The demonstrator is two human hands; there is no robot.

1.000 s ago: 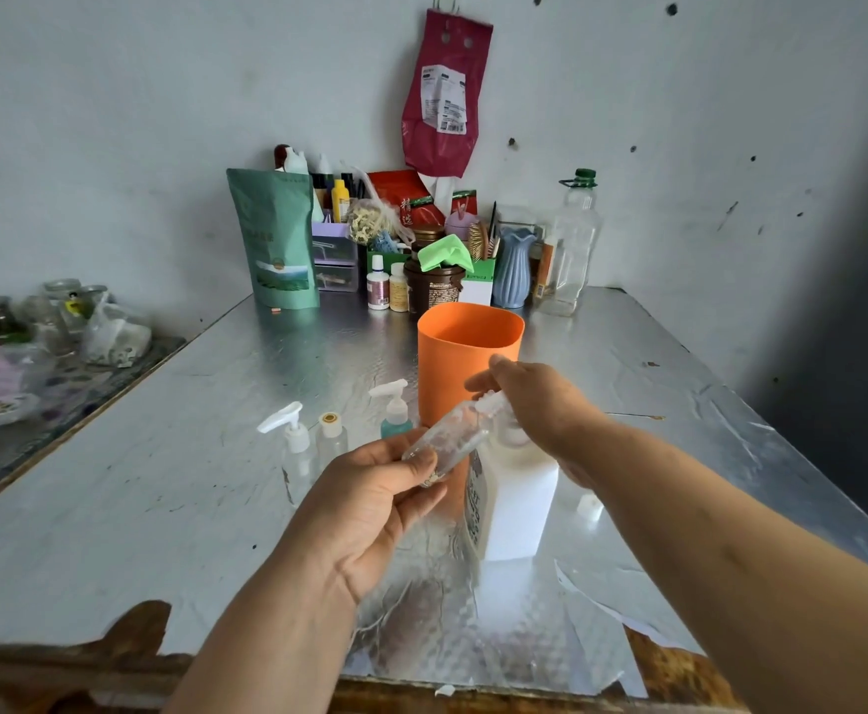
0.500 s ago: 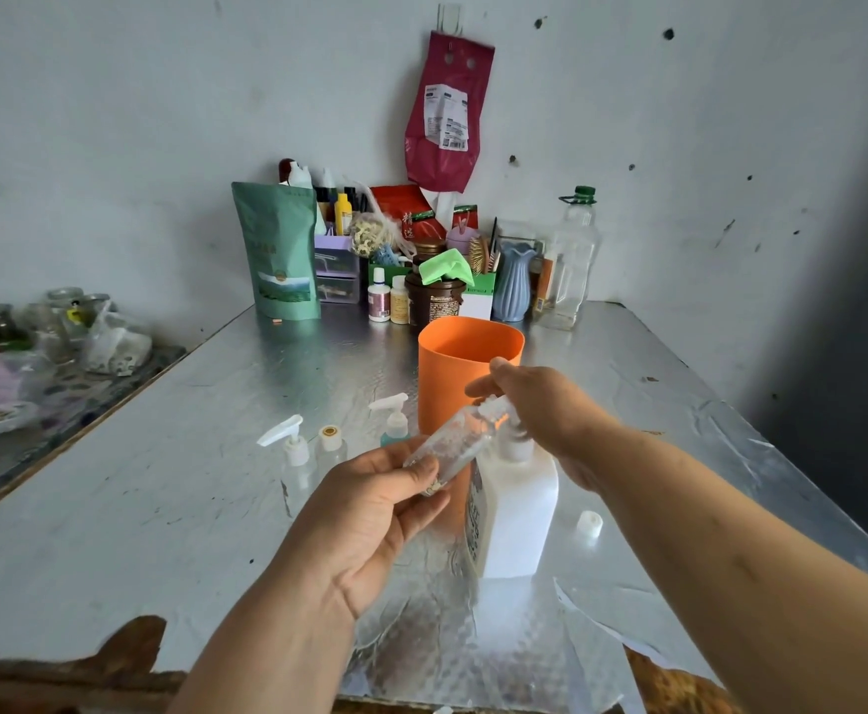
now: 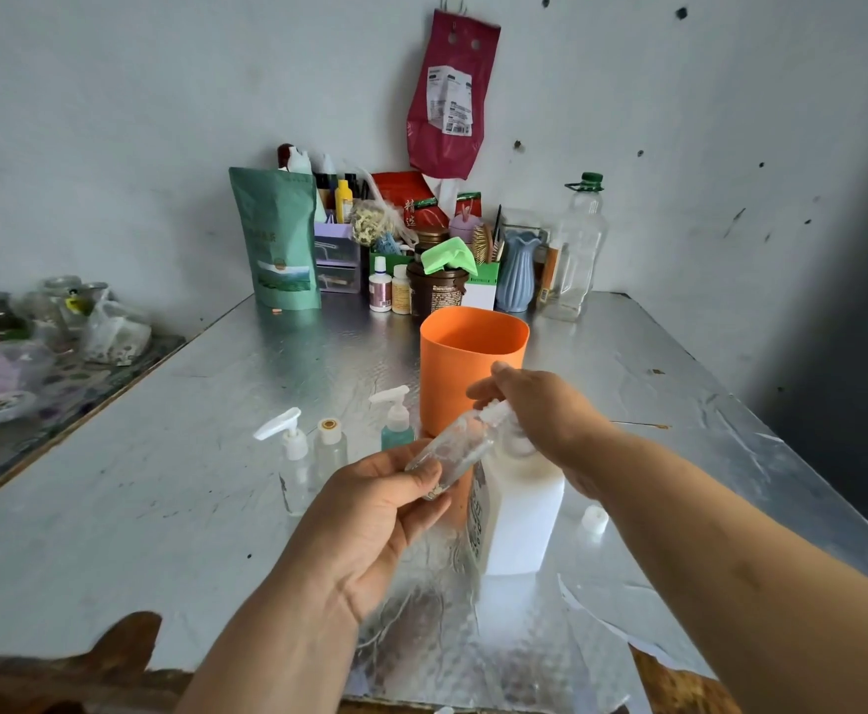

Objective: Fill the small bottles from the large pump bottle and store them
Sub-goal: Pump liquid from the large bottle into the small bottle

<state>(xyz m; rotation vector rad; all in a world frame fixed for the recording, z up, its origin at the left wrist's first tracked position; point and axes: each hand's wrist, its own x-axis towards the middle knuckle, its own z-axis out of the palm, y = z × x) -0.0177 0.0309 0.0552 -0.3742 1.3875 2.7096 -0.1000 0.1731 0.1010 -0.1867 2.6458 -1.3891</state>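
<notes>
Gripping small bottle (image 3: 451, 449), left hand (image 3: 370, 517); right hand (image 3: 540, 414) clamps pump bottle (image 3: 519, 523) near table edge (image 3: 174, 664).

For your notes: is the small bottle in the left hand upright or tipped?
Tipped: the small bottle slants from left hand toward right hand.

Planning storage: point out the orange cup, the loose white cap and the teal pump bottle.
orange cup (image 3: 452, 383): head view, front wall.
loose white cap (image 3: 595, 518): head view, its top.
teal pump bottle (image 3: 397, 437): head view, its body.
</notes>
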